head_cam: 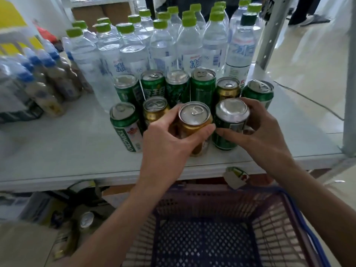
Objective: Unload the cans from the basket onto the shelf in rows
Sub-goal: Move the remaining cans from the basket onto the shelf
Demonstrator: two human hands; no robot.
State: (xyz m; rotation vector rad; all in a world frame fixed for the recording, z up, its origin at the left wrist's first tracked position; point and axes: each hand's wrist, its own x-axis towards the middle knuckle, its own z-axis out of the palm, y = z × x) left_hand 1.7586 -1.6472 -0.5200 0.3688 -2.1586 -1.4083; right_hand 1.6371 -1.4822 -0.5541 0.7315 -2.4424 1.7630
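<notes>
My left hand (169,145) grips a gold can (194,120) standing on the white shelf (67,151) near its front edge. My right hand (264,130) wraps a green can (230,120) just to the right of it. Both cans stand upright in a front row beside a green Tsingtao can (125,128) and another gold can (155,110). Behind them runs a back row of several green and gold cans (202,87). The purple basket (212,228) sits below the shelf edge, and no cans show inside it.
Many clear water bottles with green caps (163,47) fill the back of the shelf. Brown drink bottles with blue caps (44,81) stand at the left. A metal upright (269,35) rises at the right. A lone can (86,220) and clutter sit below the shelf.
</notes>
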